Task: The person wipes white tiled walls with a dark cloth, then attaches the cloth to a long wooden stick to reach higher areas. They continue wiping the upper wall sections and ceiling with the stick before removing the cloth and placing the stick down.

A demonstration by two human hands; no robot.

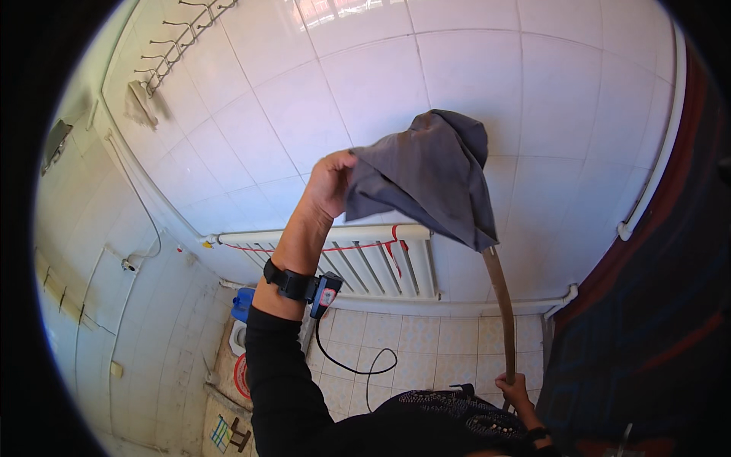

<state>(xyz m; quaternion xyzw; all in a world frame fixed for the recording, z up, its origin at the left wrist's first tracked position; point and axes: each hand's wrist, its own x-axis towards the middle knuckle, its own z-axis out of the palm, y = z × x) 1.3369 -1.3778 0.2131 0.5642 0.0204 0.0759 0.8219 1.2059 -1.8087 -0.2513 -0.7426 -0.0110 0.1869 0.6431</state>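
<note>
A grey cloth point(422, 171) is draped over the upper end of a long wooden pole point(503, 314), in front of the white tiled wall. My left hand point(334, 180) is raised and pinches the cloth's left edge; some of its fingers are hidden behind the fabric. Low at the right, my right hand point(512, 388) grips the pole near my body. The pole rises from that hand to the cloth, which hides its top end.
A white radiator point(365, 260) with a red ribbon stands against the tiled wall point(371, 91). Metal hooks point(171, 54) are at upper left. A black cable point(354, 371) hangs below my left forearm. A dark curtain point(639, 297) is at right, a blue container point(243, 304) and red basin point(241, 375) at lower left.
</note>
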